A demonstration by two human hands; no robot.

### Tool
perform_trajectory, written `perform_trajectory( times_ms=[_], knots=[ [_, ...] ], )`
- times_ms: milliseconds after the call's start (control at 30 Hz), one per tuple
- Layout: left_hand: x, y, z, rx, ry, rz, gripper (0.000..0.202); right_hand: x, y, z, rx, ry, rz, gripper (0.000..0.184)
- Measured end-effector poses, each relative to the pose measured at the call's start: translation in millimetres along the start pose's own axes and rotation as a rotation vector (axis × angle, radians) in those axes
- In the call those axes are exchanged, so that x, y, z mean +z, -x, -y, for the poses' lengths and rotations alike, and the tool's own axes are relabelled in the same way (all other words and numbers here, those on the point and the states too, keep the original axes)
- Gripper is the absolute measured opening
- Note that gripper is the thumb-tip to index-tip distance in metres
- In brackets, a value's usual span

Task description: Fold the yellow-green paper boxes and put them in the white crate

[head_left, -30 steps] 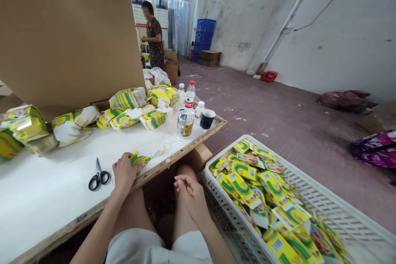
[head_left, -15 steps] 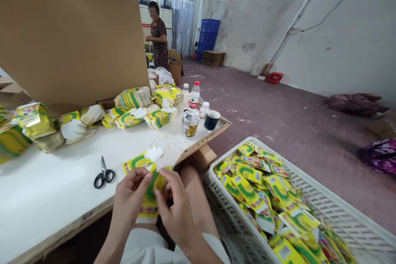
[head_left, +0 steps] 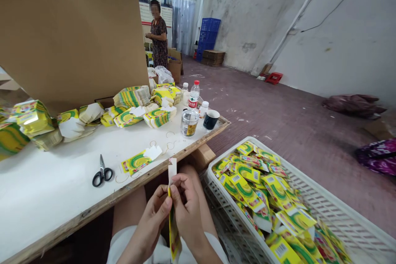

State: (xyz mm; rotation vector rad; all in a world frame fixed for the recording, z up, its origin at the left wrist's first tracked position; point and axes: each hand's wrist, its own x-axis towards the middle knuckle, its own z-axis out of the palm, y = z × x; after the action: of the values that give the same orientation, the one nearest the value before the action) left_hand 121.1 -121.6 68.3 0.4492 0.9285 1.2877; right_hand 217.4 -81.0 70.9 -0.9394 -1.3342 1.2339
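Observation:
Over my lap, between both hands, a flattened yellow and green carton [head_left: 173,231] stands on edge, its white flap pointing up. My left hand [head_left: 154,210] pinches it from the left side with thumb and fingers. From the right, my right hand [head_left: 185,202] grips the same carton close to the flap. Another flat carton [head_left: 139,162] lies on the white table [head_left: 74,165] just beyond my hands. Black-handled scissors [head_left: 102,172] rest to its left, and a few thin rubber bands [head_left: 170,145] are scattered near it.
Bundled cartons [head_left: 130,115] line a leaning cardboard sheet [head_left: 74,41]. A clear jar [head_left: 189,123], dark cup [head_left: 211,119] and red-capped bottle [head_left: 194,95] stand by the table corner. At right, a white basket [head_left: 328,187] holds many cartons. A person [head_left: 159,37] stands behind.
My hands have moved down and slightly right, away from the table edge. The carton between them has turned edge-on, with its white flap upward.

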Motion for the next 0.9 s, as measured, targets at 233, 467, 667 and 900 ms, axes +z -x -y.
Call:
perform_trajectory(
  times_ms=[233,467,667,900],
  knots=[
    [-0.2,4,1,0.108,-0.213,0.026,0.041,-6,5,-4,0.001,0.032,-0.030,0.016],
    [-15.6,-2,-12,0.059,-0.015,-0.246,0.056,-12,8,-4,-0.163,0.275,0.222,0.047],
    [-17.5,5,-13,-0.033,0.133,-0.213,0.053,-11,4,-18,-0.226,0.349,0.228,0.030],
    [-30.4,23,3,-0.033,0.144,-0.283,0.047,-10,2,-25,-0.191,0.422,0.351,0.008]
  ],
)
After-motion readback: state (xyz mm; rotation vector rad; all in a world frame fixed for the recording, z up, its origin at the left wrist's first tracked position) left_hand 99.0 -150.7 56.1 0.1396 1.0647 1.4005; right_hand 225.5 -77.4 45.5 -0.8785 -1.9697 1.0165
